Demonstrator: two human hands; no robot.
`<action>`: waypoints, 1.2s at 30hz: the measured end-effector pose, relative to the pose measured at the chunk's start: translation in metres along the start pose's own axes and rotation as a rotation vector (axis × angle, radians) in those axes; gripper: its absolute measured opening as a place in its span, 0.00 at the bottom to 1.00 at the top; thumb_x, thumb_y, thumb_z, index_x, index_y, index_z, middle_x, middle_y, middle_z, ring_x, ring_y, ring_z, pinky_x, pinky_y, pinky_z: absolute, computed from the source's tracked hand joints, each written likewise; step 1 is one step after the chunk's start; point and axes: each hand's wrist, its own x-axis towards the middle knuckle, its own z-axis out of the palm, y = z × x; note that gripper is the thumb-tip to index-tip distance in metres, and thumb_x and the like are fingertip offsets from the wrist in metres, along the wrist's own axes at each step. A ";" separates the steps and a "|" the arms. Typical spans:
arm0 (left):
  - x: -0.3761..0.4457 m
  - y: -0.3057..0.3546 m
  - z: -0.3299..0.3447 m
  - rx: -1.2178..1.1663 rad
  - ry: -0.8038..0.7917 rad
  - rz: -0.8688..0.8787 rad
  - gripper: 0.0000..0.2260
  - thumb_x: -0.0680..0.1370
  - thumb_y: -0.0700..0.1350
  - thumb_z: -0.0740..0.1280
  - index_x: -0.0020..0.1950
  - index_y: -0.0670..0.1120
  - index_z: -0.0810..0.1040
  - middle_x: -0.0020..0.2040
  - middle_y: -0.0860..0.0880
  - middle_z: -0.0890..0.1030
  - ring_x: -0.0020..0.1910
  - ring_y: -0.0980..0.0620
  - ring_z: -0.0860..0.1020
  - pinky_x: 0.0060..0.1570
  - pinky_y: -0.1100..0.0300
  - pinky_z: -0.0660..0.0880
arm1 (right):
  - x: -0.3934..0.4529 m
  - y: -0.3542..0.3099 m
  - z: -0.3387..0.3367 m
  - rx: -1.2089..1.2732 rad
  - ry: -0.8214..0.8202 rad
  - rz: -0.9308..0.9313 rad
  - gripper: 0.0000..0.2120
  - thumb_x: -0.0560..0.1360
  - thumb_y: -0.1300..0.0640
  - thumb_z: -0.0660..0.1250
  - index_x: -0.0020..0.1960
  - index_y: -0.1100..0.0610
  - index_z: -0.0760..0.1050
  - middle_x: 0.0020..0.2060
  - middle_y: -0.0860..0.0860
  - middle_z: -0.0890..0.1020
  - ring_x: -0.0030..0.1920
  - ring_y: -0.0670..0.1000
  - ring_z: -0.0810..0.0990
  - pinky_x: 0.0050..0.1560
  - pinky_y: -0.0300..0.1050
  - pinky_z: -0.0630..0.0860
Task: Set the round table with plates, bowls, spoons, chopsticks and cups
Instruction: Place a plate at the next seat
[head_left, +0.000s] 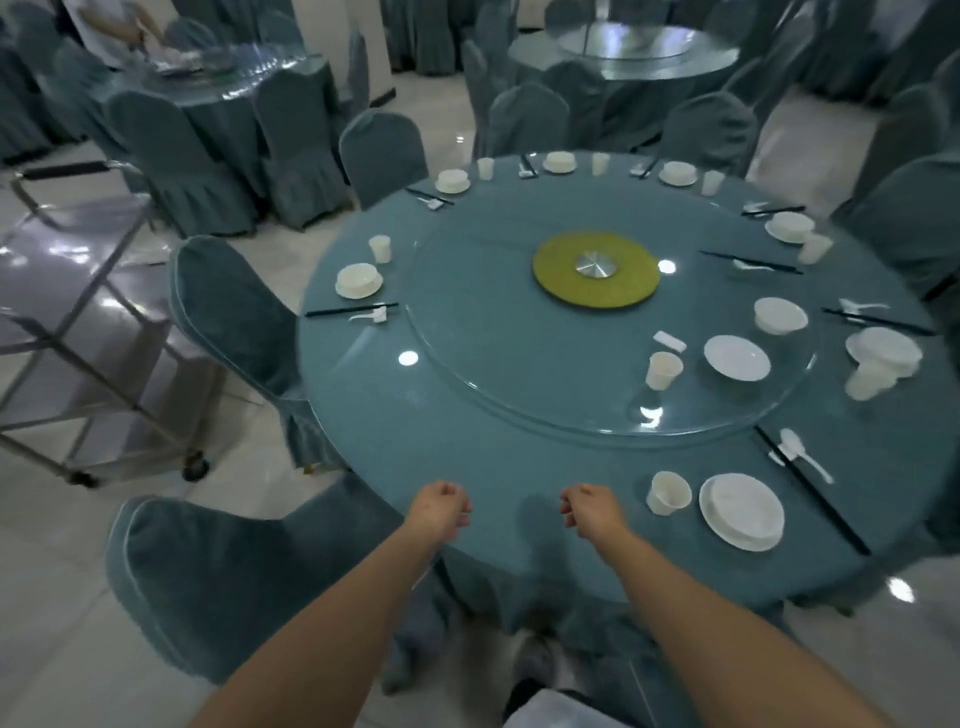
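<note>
The person is reaching both bare arms over the near edge of the round surface (395, 431), which is draped in teal cloth. The left hand (440, 506) is curling into a loose fist with nothing in its grip, and the right hand (589, 506) is doing the same just beside it, its grip likewise narrow and empty. To the right of the right grip, a cup (668, 492) is standing near a plate (741, 511), with chopsticks (810, 488) and a spoon (804, 453) lying beyond that plate. Farther out from both grips, on the glass turntable (493, 353), a second cup (663, 370), a loose plate (736, 357) and a bowl (780, 315) are sitting unplaced. Other settings are ringing the far rim.
</note>
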 end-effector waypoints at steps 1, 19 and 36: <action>0.009 0.007 0.001 -0.001 -0.006 -0.009 0.06 0.79 0.38 0.60 0.42 0.43 0.71 0.36 0.46 0.76 0.31 0.51 0.74 0.30 0.62 0.67 | 0.009 -0.005 -0.001 -0.015 -0.011 0.019 0.12 0.78 0.64 0.59 0.38 0.59 0.75 0.32 0.55 0.77 0.27 0.50 0.72 0.23 0.36 0.65; 0.216 0.135 0.085 1.009 -0.346 0.395 0.16 0.82 0.43 0.58 0.68 0.41 0.73 0.68 0.42 0.74 0.68 0.45 0.71 0.67 0.58 0.64 | 0.148 -0.080 -0.026 0.013 0.069 0.169 0.10 0.77 0.62 0.60 0.38 0.59 0.74 0.33 0.55 0.78 0.29 0.49 0.75 0.26 0.35 0.68; 0.271 0.156 0.139 1.512 -0.530 0.360 0.32 0.79 0.46 0.57 0.80 0.53 0.45 0.80 0.55 0.40 0.79 0.49 0.46 0.71 0.34 0.54 | 0.206 -0.073 -0.041 0.029 0.173 0.316 0.15 0.78 0.62 0.61 0.33 0.56 0.73 0.32 0.56 0.78 0.27 0.49 0.73 0.24 0.35 0.66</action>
